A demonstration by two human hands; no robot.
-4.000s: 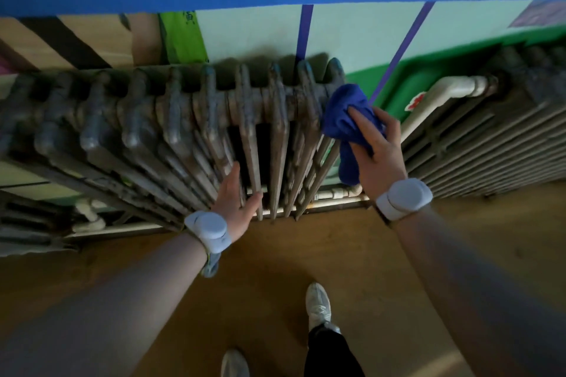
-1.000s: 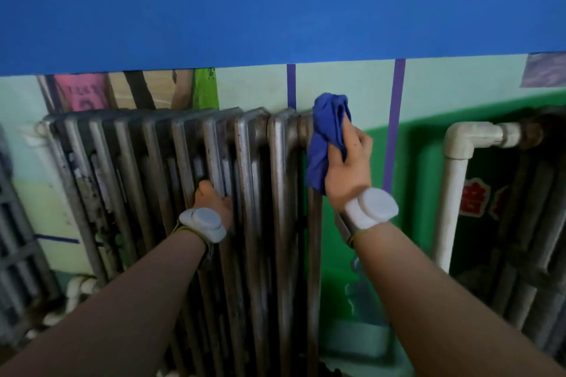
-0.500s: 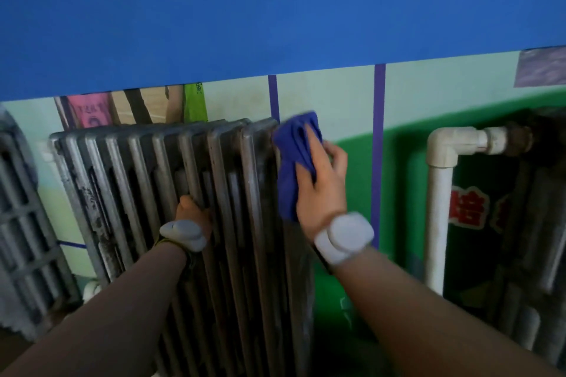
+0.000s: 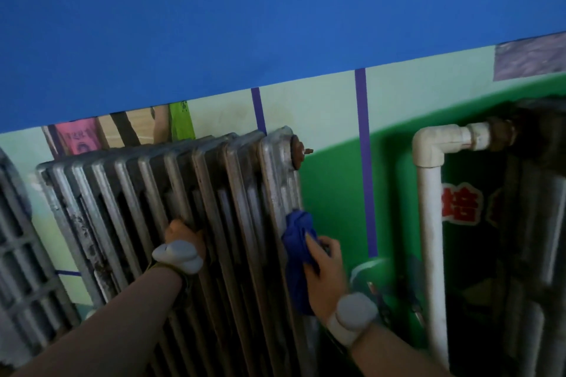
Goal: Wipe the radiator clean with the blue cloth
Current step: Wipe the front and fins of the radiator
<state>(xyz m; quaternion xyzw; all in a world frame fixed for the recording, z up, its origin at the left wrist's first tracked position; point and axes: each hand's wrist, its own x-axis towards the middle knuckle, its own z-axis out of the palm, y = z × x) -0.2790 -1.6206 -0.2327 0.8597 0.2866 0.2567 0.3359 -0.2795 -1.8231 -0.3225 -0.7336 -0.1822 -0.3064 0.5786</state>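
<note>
A grey cast-iron radiator with several vertical columns fills the left and centre of the view. My right hand grips the bunched blue cloth and presses it against the radiator's right end column, about halfway down. My left hand holds onto a column near the radiator's middle, its fingers curled in between the columns and mostly hidden behind a white wrist device.
A white pipe with an elbow runs down to the right of the radiator and joins a second, darker radiator at the right edge. Another radiator shows at the far left. Behind is a blue and green painted wall.
My right hand has slid the blue cloth down from the top of the end column to its middle. The left hand keeps its grip on the radiator. The view has tilted.
</note>
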